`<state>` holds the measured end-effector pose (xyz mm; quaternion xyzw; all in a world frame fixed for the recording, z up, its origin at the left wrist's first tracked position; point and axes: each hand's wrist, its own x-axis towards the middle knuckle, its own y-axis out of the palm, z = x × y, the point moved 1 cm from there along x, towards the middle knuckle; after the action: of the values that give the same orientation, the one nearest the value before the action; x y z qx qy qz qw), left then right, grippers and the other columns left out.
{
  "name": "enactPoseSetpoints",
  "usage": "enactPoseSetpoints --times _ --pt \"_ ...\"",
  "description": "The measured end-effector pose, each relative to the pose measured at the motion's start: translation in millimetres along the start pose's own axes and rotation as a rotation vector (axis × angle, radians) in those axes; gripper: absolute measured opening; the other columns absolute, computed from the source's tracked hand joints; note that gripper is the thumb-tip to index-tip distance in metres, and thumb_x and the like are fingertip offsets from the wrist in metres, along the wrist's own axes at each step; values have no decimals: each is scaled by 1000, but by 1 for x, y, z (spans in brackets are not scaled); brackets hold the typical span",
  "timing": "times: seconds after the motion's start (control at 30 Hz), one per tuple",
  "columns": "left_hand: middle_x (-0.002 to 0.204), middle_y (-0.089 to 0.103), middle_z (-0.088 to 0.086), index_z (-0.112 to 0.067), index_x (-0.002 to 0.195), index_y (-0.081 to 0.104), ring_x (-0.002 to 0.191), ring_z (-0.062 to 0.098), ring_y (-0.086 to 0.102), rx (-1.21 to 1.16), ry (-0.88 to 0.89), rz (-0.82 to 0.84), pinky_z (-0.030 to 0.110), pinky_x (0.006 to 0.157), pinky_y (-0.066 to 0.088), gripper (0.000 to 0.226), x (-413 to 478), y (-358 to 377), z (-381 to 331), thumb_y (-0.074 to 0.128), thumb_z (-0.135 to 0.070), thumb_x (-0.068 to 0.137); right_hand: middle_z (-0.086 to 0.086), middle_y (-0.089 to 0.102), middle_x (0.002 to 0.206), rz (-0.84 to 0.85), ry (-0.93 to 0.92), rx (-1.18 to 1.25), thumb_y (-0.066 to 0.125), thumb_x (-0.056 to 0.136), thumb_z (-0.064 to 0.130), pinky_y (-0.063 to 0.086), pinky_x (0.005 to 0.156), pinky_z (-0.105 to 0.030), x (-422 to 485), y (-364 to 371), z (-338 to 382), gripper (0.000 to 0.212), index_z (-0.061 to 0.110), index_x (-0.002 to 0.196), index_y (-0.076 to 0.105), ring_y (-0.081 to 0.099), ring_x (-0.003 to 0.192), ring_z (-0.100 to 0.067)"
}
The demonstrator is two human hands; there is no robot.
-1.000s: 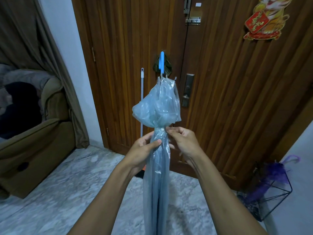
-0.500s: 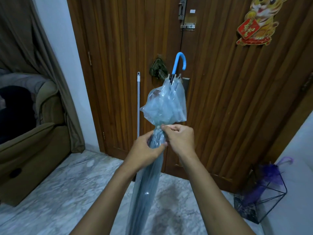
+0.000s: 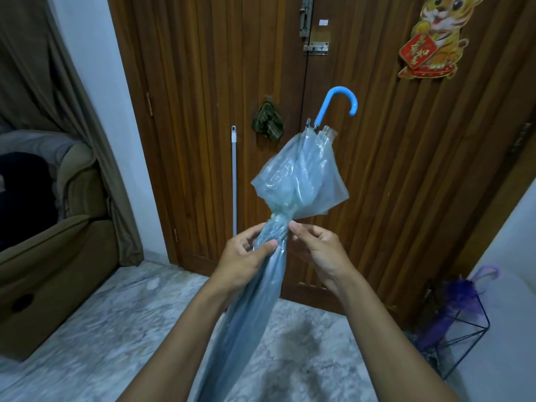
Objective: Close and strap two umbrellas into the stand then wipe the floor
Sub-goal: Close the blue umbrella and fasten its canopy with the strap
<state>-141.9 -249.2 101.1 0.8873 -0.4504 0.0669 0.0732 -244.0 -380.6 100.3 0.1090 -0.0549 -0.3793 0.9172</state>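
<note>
A closed, translucent blue umbrella (image 3: 301, 175) with a blue hooked handle (image 3: 339, 101) stands handle-up in front of me, leaning right. My left hand (image 3: 246, 256) grips its gathered canopy at the waist. My right hand (image 3: 319, 248) pinches the canopy at the same spot from the right; the strap itself I cannot make out. A purple umbrella (image 3: 464, 294) sits in a black wire stand (image 3: 464, 338) at the lower right.
A wooden double door (image 3: 203, 111) fills the background, with a white mop pole (image 3: 234, 175) leaning on it. A brown armchair (image 3: 52, 242) stands at the left. The marble floor (image 3: 101, 329) has a dark wet patch (image 3: 304, 335) below the umbrella.
The umbrella has tilted to the right, its hooked handle turning into side view. Both hands have stayed at the waist of the canopy, the right hand working around it.
</note>
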Motion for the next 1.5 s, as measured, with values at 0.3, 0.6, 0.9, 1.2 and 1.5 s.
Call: enactPoseSetpoints --times 0.3,0.6,0.9,1.2,1.5 --pt "115 53 -9 -38 105 59 100 9 61 420 65 -53 18 80 48 22 11 4 5 70 -34 87 -14 77 90 -178 -101 -29 74 87 16 63 74 -35 -11 5 10 20 -3 92 71 75 88 -25" --pt "106 63 -13 -33 130 57 100 3 63 619 180 19 18 83 53 56 10 12 7 75 -40 77 0 78 77 -334 -240 -206 82 79 30 60 63 -30 -13 17 2 17 13 84 79 76 76 -15" --pt "105 75 -8 -24 119 66 102 7 70 176 117 51 18 81 55 40 2 -1 -1 75 -8 83 -10 78 83 -93 -201 57 76 78 15 60 68 -24 -18 7 3 6 10 82 78 75 81 -19" --pt "115 71 11 -22 127 64 98 23 70 -59 -151 346 36 86 57 40 -2 -3 10 69 -25 88 -16 76 89 -159 -76 173 84 69 22 60 72 -32 -22 3 -6 28 3 82 68 74 85 -25" --pt "106 68 -10 -30 109 65 86 5 68 367 37 30 24 72 54 32 7 5 2 78 -31 80 -5 77 76 -440 -192 -109 90 68 30 63 72 -38 -25 13 2 33 4 76 71 76 77 -21"
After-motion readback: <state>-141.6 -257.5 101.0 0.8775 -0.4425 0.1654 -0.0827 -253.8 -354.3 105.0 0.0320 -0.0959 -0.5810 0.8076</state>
